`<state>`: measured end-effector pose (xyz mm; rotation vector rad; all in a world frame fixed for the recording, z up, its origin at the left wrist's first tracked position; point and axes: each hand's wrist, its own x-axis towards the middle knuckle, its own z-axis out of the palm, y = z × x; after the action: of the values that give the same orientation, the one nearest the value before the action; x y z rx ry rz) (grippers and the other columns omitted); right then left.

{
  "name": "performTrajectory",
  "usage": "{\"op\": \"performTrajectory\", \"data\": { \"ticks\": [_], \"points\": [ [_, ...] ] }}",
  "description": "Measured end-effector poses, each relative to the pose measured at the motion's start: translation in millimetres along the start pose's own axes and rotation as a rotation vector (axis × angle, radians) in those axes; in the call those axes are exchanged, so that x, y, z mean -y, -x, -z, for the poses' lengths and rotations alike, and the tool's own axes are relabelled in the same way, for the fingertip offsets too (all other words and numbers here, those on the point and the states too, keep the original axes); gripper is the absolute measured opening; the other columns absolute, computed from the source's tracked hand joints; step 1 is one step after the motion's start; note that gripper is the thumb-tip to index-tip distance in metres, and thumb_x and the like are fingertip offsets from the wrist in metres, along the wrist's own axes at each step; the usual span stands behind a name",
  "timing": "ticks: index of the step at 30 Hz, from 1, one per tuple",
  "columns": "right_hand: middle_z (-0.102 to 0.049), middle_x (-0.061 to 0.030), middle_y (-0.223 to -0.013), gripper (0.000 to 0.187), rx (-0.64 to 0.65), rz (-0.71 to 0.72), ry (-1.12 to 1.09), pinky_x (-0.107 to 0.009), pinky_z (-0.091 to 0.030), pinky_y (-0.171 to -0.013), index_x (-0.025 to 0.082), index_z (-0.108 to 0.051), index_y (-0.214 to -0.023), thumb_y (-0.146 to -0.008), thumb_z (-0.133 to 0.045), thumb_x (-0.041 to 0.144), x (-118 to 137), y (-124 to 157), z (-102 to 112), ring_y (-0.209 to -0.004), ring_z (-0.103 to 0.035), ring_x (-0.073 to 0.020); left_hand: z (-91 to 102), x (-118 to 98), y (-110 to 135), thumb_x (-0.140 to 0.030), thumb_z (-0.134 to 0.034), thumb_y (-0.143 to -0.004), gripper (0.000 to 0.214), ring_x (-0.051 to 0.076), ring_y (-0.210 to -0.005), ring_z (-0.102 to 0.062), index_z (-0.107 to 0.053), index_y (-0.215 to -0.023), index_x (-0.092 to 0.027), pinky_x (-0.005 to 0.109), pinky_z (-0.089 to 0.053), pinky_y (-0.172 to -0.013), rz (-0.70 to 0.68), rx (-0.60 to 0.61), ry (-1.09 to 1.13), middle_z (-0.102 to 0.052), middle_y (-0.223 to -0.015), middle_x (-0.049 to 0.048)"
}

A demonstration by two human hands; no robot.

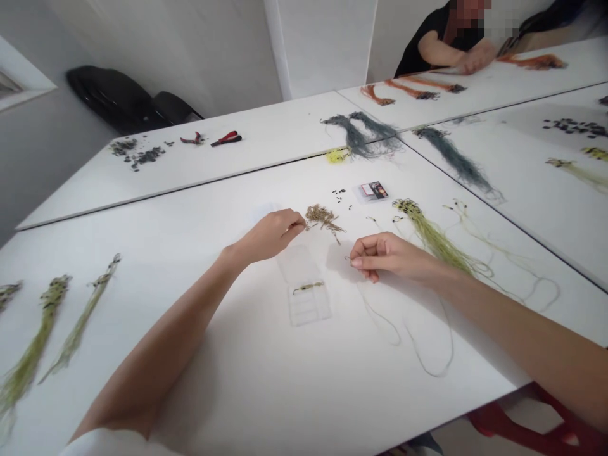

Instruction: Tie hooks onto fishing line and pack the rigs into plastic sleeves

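Two arms [161, 335] reached over a white table [285, 405].
The left hand [268, 237] pinched narrow beside a tan bunch of fishing line [323, 220], but what it held was too small to tell. The right hand [380, 256] pinched a thin line [380, 320] with a tiny hook [348, 258], near a clear plastic box [304, 297].
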<state>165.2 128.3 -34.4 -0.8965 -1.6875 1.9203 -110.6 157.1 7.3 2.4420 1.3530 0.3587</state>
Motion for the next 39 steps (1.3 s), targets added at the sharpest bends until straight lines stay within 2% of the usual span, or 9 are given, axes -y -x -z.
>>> {"op": "performTrajectory", "data": {
  "ticks": [3,6,11,15,23,27,35,39],
  "points": [
    [-0.057,0.0001,-0.065,0.021,-0.014,0.004,-0.005,-0.024,-0.043,-0.054,0.015,-0.064,-0.085,-0.08,-0.069,0.036,2,2,-2,-0.055,-0.053,-0.0098,-0.1,-14,0,-0.032,-0.043,-0.094,0.026,0.019,-0.084,-0.06,-0.065,-0.096,-0.019,0.03,-0.044,-0.073,0.035,-0.067,0.1,-0.068,-0.095,0.0057],
    [-0.056,0.0005,-0.065,0.019,-0.075,0.067,-0.012,-0.025,-0.043,-0.055,0.016,-0.063,-0.083,-0.081,-0.068,0.034,7,4,-5,-0.055,-0.052,-0.0098,-2.4,-29,2,-0.03,-0.046,-0.093,0.023,0.017,-0.089,-0.061,-0.064,-0.104,-0.021,0.029,-0.045,-0.079,0.029,-0.096,0.244,-0.068,-0.1,0.0037],
    [-0.055,0.0015,-0.066,0.015,-0.264,0.259,0.01,-0.027,-0.042,-0.057,0.018,-0.062,-0.085,-0.083,-0.066,0.032,15,7,-13,-0.056,-0.049,-0.0101,-11.8,-47,6,-0.031,-0.049,-0.092,0.024,0.016,-0.086,-0.061,-0.057,-0.112,-0.02,0.031,-0.047,-0.082,0.02,-0.044,0.495,-0.067,-0.09,0.0029],
    [-0.056,0.0012,-0.067,0.014,-0.336,0.326,0.103,-0.028,-0.043,-0.058,0.019,-0.062,-0.085,-0.084,-0.065,0.033,14,6,-18,-0.058,-0.05,-0.0115,-18.3,-56,9,-0.033,-0.048,-0.091,0.026,0.017,-0.081,-0.061,-0.056,-0.111,-0.019,0.034,-0.049,-0.078,0.037,-0.002,0.594,-0.066,-0.086,0.0043],
    [-0.059,-0.0005,-0.071,0.01,-0.352,0.345,0.261,-0.028,-0.044,-0.059,0.02,-0.064,-0.086,-0.085,-0.061,0.03,9,3,-17,-0.062,-0.052,-0.0127,-19.4,-62,11,-0.03,-0.05,-0.089,0.023,0.016,-0.081,-0.06,-0.057,-0.109,-0.019,0.032,-0.051,-0.074,0.062,0.04,0.681,-0.065,-0.086,0.0037],
    [-0.06,-0.0015,-0.073,0.01,-0.353,0.304,0.285,-0.028,-0.044,-0.059,0.019,-0.065,-0.084,-0.084,-0.062,0.029,9,3,-16,-0.063,-0.052,-0.0129,-21.7,-61,11,-0.03,-0.051,-0.089,0.023,0.014,-0.075,-0.059,-0.056,-0.108,-0.019,0.031,-0.051,-0.072,0.096,0.019,0.722,-0.063,-0.084,0.0026],
    [-0.058,0.0006,-0.064,0.019,-0.266,0.229,-0.018,-0.028,-0.042,-0.058,0.016,-0.065,-0.08,-0.081,-0.069,0.035,8,0,-17,-0.055,-0.051,-0.0109,-26.3,-67,15,-0.033,-0.055,-0.088,0.024,0.015,-0.074,-0.057,-0.056,-0.108,-0.02,0.03,-0.048,-0.068,0.089,0.053,0.74,-0.061,-0.08,0.0022],
    [-0.06,-0.0002,-0.066,0.02,-0.237,0.194,-0.106,-0.027,-0.042,-0.06,0.015,-0.068,-0.081,-0.078,-0.073,0.034,6,-2,-17,-0.057,-0.052,-0.0106,-30.8,-69,17,-0.033,-0.053,-0.09,0.025,0.015,-0.073,-0.058,-0.054,-0.112,-0.02,0.03,-0.048,-0.067,0.098,0.049,0.74,-0.06,-0.077,0.0012]
  ]
}}
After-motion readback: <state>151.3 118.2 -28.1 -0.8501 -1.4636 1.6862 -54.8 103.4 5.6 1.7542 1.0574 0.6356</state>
